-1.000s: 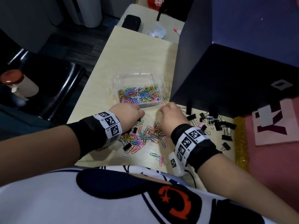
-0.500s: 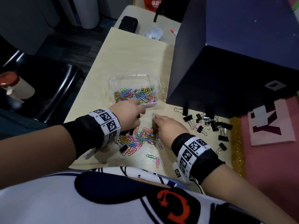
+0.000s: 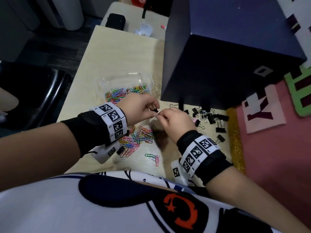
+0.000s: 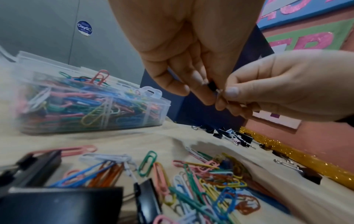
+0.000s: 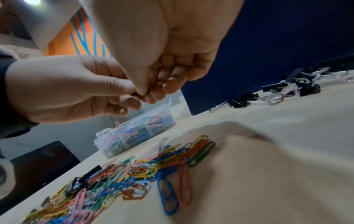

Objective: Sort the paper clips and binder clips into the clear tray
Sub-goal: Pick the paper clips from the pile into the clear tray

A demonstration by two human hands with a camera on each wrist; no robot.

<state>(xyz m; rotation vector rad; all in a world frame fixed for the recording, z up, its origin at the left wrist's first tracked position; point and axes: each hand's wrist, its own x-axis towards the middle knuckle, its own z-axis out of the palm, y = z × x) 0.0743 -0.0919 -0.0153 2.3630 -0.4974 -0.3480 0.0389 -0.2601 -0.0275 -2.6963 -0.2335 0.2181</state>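
Observation:
The clear tray (image 3: 107,81) sits on the pale table and holds several coloured paper clips (image 3: 124,94). A loose pile of paper clips (image 3: 139,137) lies in front of it, with a few black binder clips mixed in. More binder clips (image 3: 212,116) lie scattered to the right. Both hands meet above the pile. My left hand (image 3: 154,109) pinches the body of a small black binder clip (image 4: 211,86). My right hand (image 3: 161,116) pinches its wire handles (image 4: 220,91). In the right wrist view the clip (image 5: 136,94) is mostly hidden by fingers.
A tall dark blue box (image 3: 218,64) stands right behind the scattered binder clips. A gold glitter strip (image 3: 235,140) and a pink board (image 3: 277,148) border the table on the right. A black chair (image 3: 33,91) is on the left. A black pouch (image 3: 115,21) lies far back.
Both hands have risen off the paper clip pile and come together. A small black binder clip is now pinched between them.

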